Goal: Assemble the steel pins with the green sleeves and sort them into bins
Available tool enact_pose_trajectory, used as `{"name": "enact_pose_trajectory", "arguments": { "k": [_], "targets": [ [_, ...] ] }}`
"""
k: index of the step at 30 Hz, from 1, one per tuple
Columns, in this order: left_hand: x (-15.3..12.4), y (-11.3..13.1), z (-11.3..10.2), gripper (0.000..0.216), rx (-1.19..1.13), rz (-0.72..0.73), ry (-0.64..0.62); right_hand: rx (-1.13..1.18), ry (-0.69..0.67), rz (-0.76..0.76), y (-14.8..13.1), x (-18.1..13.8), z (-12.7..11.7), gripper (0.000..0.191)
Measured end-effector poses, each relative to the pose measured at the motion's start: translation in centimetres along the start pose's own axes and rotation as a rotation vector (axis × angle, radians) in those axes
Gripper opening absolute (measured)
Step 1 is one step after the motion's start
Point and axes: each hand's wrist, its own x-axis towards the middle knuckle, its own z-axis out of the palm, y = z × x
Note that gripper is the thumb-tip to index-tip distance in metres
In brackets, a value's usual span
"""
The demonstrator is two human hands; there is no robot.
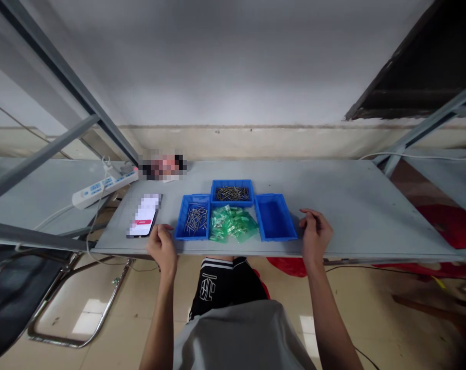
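Observation:
My left hand (162, 247) rests at the table's front edge in a loose fist, with nothing seen in it. It lies between a phone (144, 215) and the left blue bin (178, 218), which holds silver nail-like pieces (196, 219). My right hand (317, 235) rests beside the right blue bin (273, 216), its fingers partly curled and apart, holding nothing. That bin has nothing in it. The rear blue bin (233, 182) contains darker, bronze-coloured screw-like pieces (232, 193). Green clear plastic bags (235, 224) lie in a pile between the bins.
A white power strip (105, 187) with cables hangs off the table's left end. A blurred-out item (162, 167) lies at the back left of the grey table (333, 190). Metal frame posts (113, 136) rise at both sides. A folding chair (78, 303) stands lower left.

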Motion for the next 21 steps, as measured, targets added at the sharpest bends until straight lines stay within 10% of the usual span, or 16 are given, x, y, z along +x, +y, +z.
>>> {"name": "enact_pose_trajectory", "arguments": {
  "k": [5, 11, 21],
  "targets": [
    [0.1, 0.3, -0.2, 0.031, -0.026, 0.011, -0.006, -0.045, -0.027, -0.093, -4.1, -2.5, 0.8, 0.032],
    [0.0, 1.0, -0.1, 0.042, -0.053, 0.038, 0.011, -0.175, -0.463, -0.264, -9.0, -6.3, 5.1, 0.016],
    [-0.2, 1.8, -0.2, 0.051, -0.043, 0.044, 0.013, -0.268, -0.636, -0.266, -9.9, -6.7, 10.7, 0.006]
  ]
}}
